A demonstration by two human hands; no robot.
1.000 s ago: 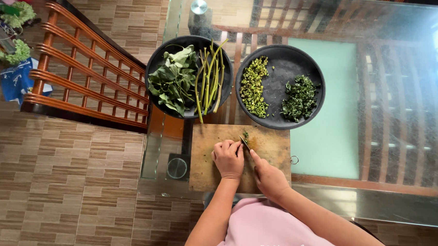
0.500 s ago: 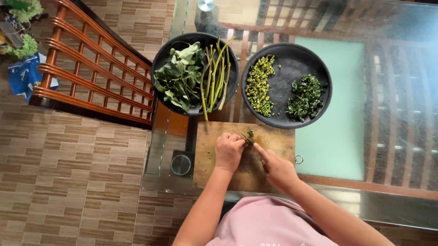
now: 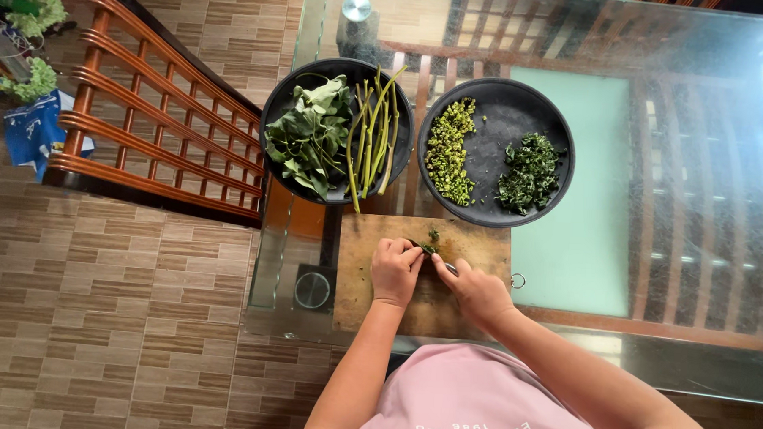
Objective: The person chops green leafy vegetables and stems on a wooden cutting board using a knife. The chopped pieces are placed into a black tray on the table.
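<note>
A wooden cutting board [image 3: 480, 239] lies on the glass table [image 3: 705, 150] in front of me. My left hand [image 3: 395, 270] is curled on the board, pinning a small bunch of green leaves [image 3: 432, 237] at its fingertips. Beside it, my right hand [image 3: 474, 287] grips a knife [image 3: 442, 261] whose blade lies against the leaves. Behind the board stand two round black trays. The left tray [image 3: 280, 101] holds whole leaves [image 3: 308, 140] and long green stems [image 3: 372, 134]. The right tray [image 3: 503, 109] holds chopped stem bits [image 3: 450, 149] and chopped leaves [image 3: 527, 170].
A wooden chair back [image 3: 156, 122] stands left of the table over a brown tiled floor [image 3: 99, 315]. Bags and greens [image 3: 27, 67] lie on the floor at far left. A pale green mat [image 3: 579, 238] shows under the glass at right, with another chair beneath.
The right hand and knife have shifted a little on the board beside the leaves, and the left hand has crept along the bunch. The camera view has drifted slightly.
</note>
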